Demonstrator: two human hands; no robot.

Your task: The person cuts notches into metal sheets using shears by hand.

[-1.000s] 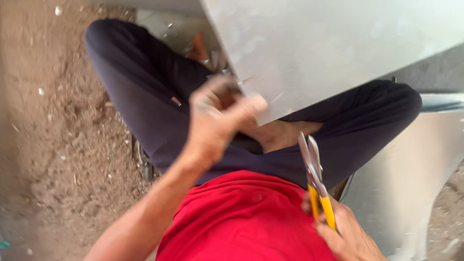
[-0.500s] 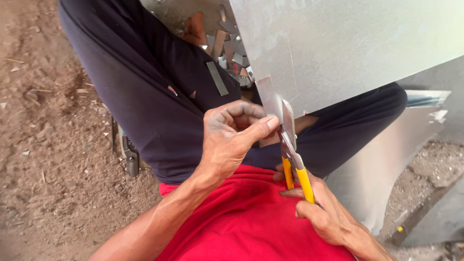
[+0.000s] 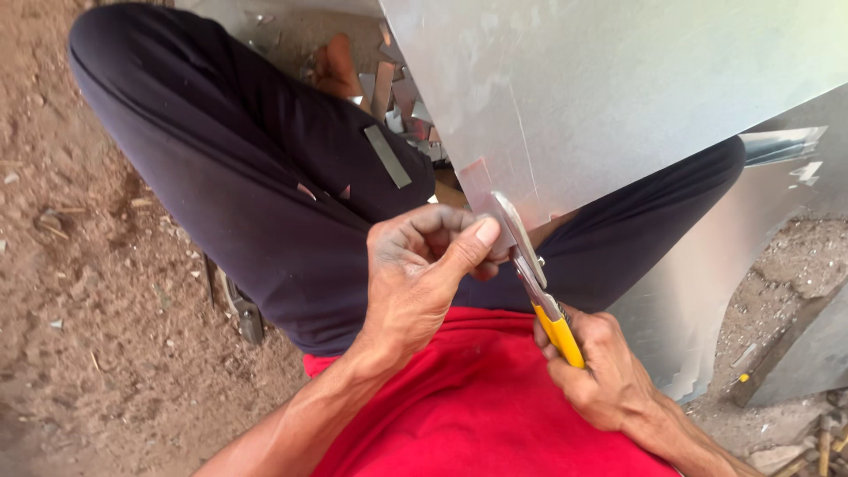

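My right hand (image 3: 599,378) is closed round the yellow grips of the snips (image 3: 535,276), low against my red shirt (image 3: 477,415). The blades now bear on the lower corner of the sheet (image 3: 618,97); one second ago the snips were held clear at my right side, blades pointing up and off the metal. Half a second ago they had come up beside the corner. The tool has therefore moved from standby to the cutting position.

My left hand (image 3: 415,283) is clamped on the small tab (image 3: 477,190) at the sheet's corner, thumb on top, fingers curled beneath. It held this pinch in both earlier frames, so the corner has been kept steady throughout.

I cannot tell whether the blades are already biting into the sheet or only resting on its edge.

Beyond the hands, my dark trousers (image 3: 265,177) carry one loose metal strip (image 3: 387,155). Farther out, more offcuts (image 3: 402,93) lie on the ground beside my foot (image 3: 336,66). The sheet rises away to the upper right, with a second sheet (image 3: 733,256) behind it.
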